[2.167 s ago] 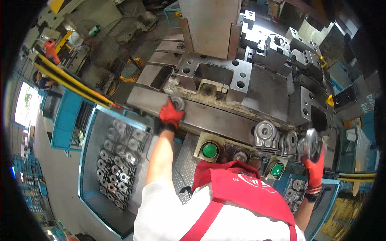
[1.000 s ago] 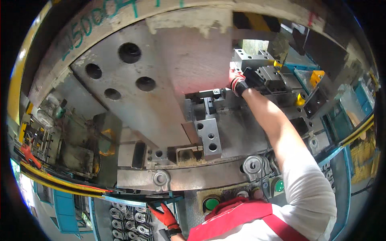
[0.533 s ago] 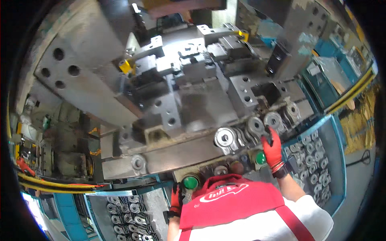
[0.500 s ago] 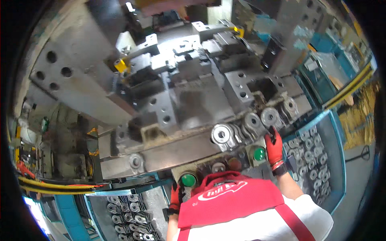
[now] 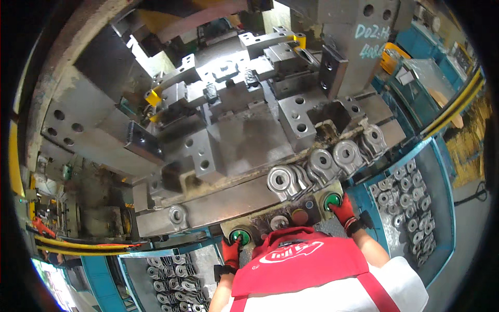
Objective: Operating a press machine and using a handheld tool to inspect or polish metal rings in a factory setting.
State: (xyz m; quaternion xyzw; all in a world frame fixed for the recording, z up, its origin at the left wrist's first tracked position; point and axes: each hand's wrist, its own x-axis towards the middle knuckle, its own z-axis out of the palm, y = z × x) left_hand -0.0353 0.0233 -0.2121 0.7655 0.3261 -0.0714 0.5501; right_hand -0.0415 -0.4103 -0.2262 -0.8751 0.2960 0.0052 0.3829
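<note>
My left hand [image 5: 231, 254], in a red glove, has a finger on the left green push button [image 5: 240, 237] of the control panel [image 5: 255, 229]. On the panel's other end, my right hand [image 5: 343, 211], also red-gloved, touches the right green push button [image 5: 332, 200]. Both hands have fingers apart and hold nothing. Just beyond the panel, several grey ring-ended metal parts [image 5: 322, 165] lean in a row on the ledge of the press. A single similar part [image 5: 177, 216] rests on the ledge at the left. Farther in stands the steel die [image 5: 236, 93].
A blue bin [image 5: 446, 218] with several metal parts stands at the right, another blue bin [image 5: 126, 281] at the lower left. Yellow bars [image 5: 460, 106] flank the press at both sides. A red knob [image 5: 299, 217] sits between the green buttons.
My right hand has come down from beside the row of metal parts onto the right green button. My left hand's finger has moved onto the left one. The view has shifted slightly.
</note>
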